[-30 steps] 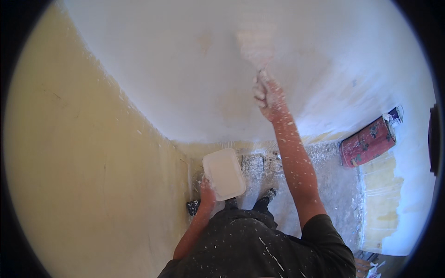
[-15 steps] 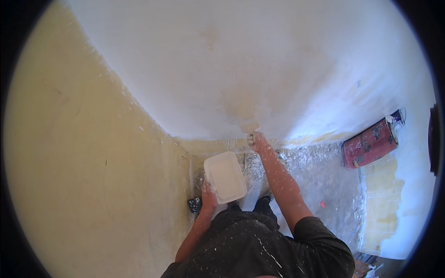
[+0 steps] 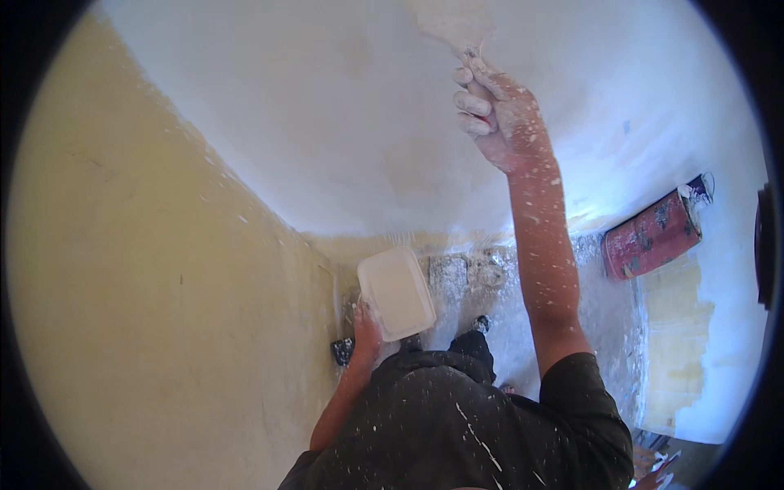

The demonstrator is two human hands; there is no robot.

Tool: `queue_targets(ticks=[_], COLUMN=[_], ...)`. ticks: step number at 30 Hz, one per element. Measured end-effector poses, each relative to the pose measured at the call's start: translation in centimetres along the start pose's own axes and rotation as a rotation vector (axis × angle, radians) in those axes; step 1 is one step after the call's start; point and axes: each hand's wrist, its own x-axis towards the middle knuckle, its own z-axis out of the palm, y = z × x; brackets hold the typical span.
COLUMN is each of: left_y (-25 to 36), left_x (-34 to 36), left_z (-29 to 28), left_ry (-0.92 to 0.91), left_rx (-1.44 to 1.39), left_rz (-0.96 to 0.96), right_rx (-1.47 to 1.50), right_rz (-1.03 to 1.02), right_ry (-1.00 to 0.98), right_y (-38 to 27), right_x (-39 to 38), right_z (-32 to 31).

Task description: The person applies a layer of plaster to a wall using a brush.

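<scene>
Head view: right fingers (image 3: pixel 472 104) clasp flat tool (image 3: pixel 455 23), head jutting past; left fingers (image 3: pixel 364 315) grip tub (image 3: pixel 425 287).

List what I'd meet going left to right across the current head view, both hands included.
Yellowish left wall → small black object → left hand → pale rectangular tub → right hand → red drum → dark object at the right rim.
</scene>
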Motion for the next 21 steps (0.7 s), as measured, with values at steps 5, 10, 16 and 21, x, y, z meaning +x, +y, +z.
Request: queue_targets(ticks=[5,10,16,21], left_y=[-2.6,-1.9,-3.1,-6.3], left_x=[1.7,1.7,2.0,2.7], left_z=[-0.3,-0.8,-1.3,-1.5], left_ry=[-0.050,0.002,-0.002,-0.076], left_rx=[0.088,0.003,-0.228,0.262], left_rz=[0.111,0.081,0.074,0.378], right_rx=[-0.232,-0.289,-0.084,0.284], right_rz=[0.098,0.324,0.542,0.384], right_ry=[0.318,0.254,0.495,0.576], right_y=[6.1,18.2,30.2,25.0], right_x=[2.6,-1.5,-9.3,-5.4], right_z=[-8.7,-19.9,-27.1,-26.7])
